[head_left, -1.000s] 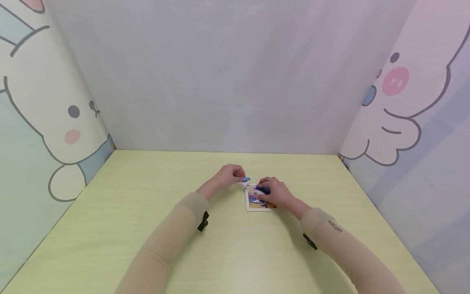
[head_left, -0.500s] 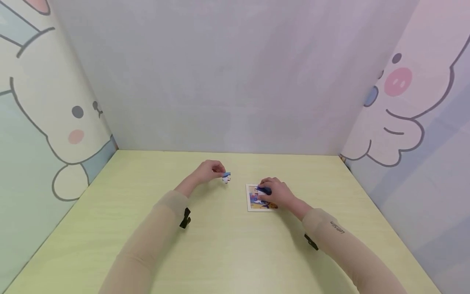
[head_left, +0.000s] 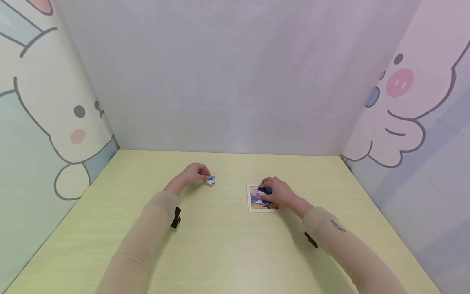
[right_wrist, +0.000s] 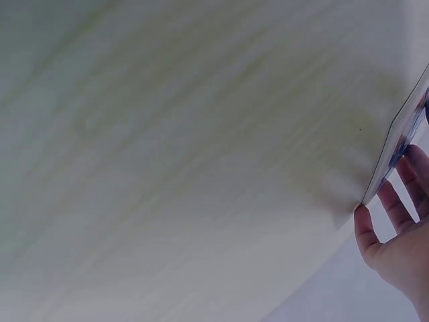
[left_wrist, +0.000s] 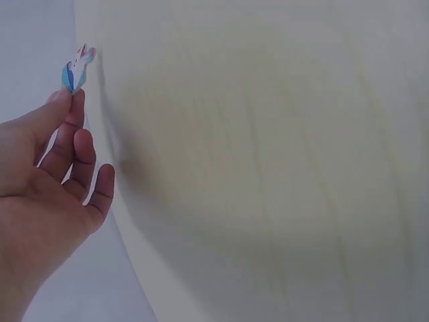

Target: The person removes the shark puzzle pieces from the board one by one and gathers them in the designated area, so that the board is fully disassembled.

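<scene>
Left of the middle of the table, my left hand (head_left: 192,173) pinches a small jigsaw piece (left_wrist: 78,68) between thumb and forefinger. It is white with a blue edge and a red-pink detail, and its lower tip is under the fingers. In the left wrist view the other fingers of the left hand (left_wrist: 57,168) are loosely curled. My right hand (head_left: 280,192) grips a square, white-bordered jigsaw puzzle (head_left: 256,210) lying on the table, its bent fingers on the picture and edge. It hides the picture's upper right part. Dark blue shows between thumb and forefinger.
The pale yellow wooden table (head_left: 227,245) reaches back to a plain grey-white curtain (head_left: 227,81). Printed side panels flank it, with a rabbit figure (head_left: 58,122) on the left and a pig figure (head_left: 404,102) on the right. Black straps (head_left: 176,217) sit on both wrists.
My left hand has carried the jigsaw piece from the puzzle's upper left corner away to the left, lowering slightly at the end. The right hand has stayed on the puzzle.
</scene>
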A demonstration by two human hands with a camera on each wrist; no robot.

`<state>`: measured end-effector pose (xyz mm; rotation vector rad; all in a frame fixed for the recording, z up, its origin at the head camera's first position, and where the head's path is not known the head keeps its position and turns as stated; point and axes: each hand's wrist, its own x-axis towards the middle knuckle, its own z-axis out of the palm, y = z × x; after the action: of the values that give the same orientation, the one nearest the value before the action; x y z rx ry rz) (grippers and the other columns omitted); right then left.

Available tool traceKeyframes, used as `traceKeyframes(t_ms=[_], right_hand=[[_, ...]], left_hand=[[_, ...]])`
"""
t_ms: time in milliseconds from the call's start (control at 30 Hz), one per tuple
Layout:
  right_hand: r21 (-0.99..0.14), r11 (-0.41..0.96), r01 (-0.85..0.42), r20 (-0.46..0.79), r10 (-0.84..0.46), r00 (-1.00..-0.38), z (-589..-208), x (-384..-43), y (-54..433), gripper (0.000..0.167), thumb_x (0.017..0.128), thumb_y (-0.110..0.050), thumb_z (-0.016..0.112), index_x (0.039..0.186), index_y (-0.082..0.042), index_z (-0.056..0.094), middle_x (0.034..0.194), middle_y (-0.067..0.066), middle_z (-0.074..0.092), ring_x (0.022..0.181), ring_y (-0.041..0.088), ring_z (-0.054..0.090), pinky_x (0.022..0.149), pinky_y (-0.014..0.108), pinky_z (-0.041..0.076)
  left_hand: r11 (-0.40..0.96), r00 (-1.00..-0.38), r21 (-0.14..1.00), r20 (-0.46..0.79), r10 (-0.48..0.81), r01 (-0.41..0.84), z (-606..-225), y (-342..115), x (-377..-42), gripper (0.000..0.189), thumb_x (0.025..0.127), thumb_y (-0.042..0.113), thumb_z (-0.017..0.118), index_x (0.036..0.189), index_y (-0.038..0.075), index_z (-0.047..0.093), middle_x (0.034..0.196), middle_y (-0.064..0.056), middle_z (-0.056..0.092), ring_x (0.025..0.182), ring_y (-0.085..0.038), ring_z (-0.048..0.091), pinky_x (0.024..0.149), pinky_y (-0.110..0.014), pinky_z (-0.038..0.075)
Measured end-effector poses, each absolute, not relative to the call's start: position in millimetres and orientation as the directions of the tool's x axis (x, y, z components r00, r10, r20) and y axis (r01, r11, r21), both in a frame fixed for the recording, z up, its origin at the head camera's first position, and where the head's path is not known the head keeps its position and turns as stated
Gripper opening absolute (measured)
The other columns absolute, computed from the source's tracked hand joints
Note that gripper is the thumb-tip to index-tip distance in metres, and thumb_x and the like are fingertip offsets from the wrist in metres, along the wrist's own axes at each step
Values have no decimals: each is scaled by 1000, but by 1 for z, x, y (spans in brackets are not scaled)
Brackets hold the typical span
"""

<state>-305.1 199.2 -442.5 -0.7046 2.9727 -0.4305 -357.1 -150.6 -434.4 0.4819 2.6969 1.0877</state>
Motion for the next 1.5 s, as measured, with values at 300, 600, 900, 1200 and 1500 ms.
traceKeyframes(t_ms=[300,600,900,1200,1500], right_hand=[[-294,825,-482,-34,-513,-857,-440,-313,205,53,82,-45,69,123,-12,63,134,8,52,124,30,46,103,49,36],[-258,769,-585,-101,-623,-775,-436,-321,214,57,83,-39,70,132,-11,56,138,10,47,128,32,42,105,49,33],[-305,773,-556,-117,-610,-784,-444,-319,218,66,82,-40,71,139,-16,48,143,11,42,131,33,38,106,50,31],[-281,813,-509,-70,-546,-835,-444,-311,220,71,78,-48,72,135,-12,50,141,14,42,129,33,41,105,50,34],[-222,839,-497,-7,-511,-859,-445,-308,223,69,76,-53,72,125,-7,57,129,12,55,119,30,51,102,45,38]], left_hand=[[694,-928,686,-73,365,219,-438,-153,-358,6,88,7,63,94,6,66,92,-5,65,84,-17,54,78,-30,45],[712,-922,654,-57,383,255,-432,-148,-353,9,89,9,64,97,7,66,92,-5,63,82,-19,50,72,-29,42],[707,-891,617,-22,454,345,-426,-127,-347,14,90,14,64,102,7,66,94,-2,64,84,-17,51,74,-30,42],[661,-865,617,65,498,427,-418,-104,-340,12,90,17,64,98,8,67,95,-1,65,95,-22,55,89,-38,43],[652,-862,605,118,494,456,-412,-73,-338,13,88,19,66,97,9,69,101,-2,68,110,-27,56,99,-44,39]])
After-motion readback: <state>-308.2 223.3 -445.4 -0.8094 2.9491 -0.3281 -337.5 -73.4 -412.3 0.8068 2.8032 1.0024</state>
